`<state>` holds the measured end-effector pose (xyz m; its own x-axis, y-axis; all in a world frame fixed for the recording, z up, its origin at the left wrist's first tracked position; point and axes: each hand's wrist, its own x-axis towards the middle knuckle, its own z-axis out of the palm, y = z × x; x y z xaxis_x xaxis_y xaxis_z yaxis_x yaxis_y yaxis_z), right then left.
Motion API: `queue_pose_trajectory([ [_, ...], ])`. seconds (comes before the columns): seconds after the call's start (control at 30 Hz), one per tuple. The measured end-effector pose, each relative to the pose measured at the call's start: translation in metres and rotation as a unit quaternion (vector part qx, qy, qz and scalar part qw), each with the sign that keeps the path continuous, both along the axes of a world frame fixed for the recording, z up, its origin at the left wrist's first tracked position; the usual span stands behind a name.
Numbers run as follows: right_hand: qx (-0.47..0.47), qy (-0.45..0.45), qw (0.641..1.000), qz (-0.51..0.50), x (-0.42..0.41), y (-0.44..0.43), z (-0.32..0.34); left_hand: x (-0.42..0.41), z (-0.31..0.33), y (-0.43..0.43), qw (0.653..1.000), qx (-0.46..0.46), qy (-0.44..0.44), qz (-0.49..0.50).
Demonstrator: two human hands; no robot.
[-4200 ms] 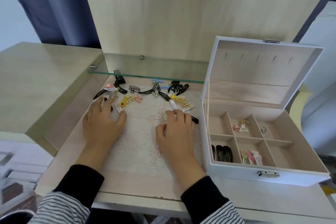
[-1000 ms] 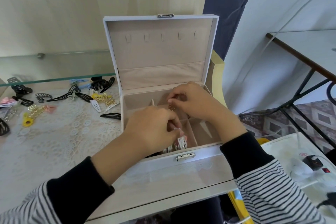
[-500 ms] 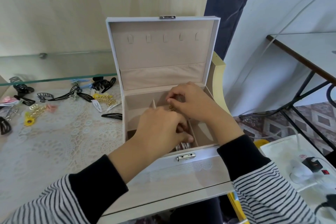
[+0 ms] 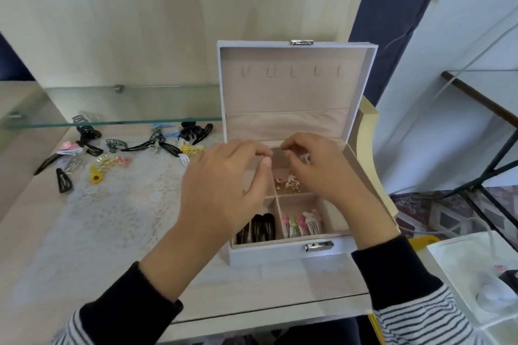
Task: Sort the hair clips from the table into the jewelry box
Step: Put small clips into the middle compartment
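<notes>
Pale wooden counter (image 4: 84,246) carries loose hair clips (image 4: 117,148) at ten o'clock. Both hands hover over the open jewelry box (image 4: 280,253): left hand (image 4: 224,190) fingers narrow, apparently empty; right hand (image 4: 322,168) fingers pinched, contents unclear.

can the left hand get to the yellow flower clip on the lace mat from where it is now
Probably yes. The left hand hovers over the jewelry box, and the yellow flower clip lies uncovered on the lace mat to its left, with only bare mat between them.

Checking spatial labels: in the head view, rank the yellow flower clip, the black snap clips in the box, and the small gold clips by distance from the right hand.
1. small gold clips, beside the right hand
2. black snap clips, front-left compartment
3. yellow flower clip, far left on the lace
</notes>
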<state>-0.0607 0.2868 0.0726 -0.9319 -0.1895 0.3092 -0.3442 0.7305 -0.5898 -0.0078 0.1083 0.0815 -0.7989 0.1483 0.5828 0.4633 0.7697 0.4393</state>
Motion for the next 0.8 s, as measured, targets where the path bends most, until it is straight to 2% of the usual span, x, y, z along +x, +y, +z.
queue_pose_trajectory([
  [0.13,-0.050,0.003,0.999,-0.020,0.008,-0.036,0.004,-0.003,-0.012,-0.040,0.997,0.014,0.031,0.071],
  [0.33,-0.096,0.049,0.994,-0.010,0.024,-0.107,0.014,-0.004,-0.035,-0.098,0.987,0.000,0.015,0.160],
  [0.43,-0.059,0.076,0.995,-0.008,0.034,-0.141,0.014,-0.004,-0.049,-0.125,0.980,-0.011,0.006,0.200],
  [0.57,0.043,0.158,0.985,-0.062,0.045,-0.174,0.006,-0.003,-0.068,-0.157,0.964,-0.025,-0.023,0.263],
  [0.67,0.044,0.132,0.990,-0.024,0.045,-0.193,-0.005,-0.004,-0.081,-0.180,0.942,-0.064,-0.065,0.324],
  [0.8,0.037,0.080,0.996,0.010,0.036,-0.217,-0.027,-0.008,-0.088,-0.205,0.922,-0.087,-0.113,0.359],
])
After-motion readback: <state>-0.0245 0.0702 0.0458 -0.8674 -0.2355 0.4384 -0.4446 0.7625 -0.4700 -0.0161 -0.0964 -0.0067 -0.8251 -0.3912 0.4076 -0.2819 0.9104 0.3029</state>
